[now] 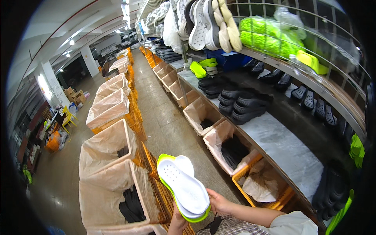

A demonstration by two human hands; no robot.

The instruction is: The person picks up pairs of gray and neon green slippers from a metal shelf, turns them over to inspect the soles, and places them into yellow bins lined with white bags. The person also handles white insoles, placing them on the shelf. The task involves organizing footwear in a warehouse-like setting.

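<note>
In front of me, low in the middle of the head view, is a white shoe sole (184, 188) with small holes toward its far end and a lime-green rim. A second white piece shows from behind its far right edge, mostly covered by it. My left hand (178, 221) holds the near left side, its fingers partly hidden beneath. At the near right edge, my right hand (217, 201) grips the sole too, fingers curled around its side.
Lined orange crates with black pieces inside stand in a row on the left (107, 192) and along the bench on the right (231, 147). Black soles (248, 103) are stacked on the grey bench (282, 137). White soles (201, 25) rest in the wire rack above. An aisle (166, 117) runs between the rows.
</note>
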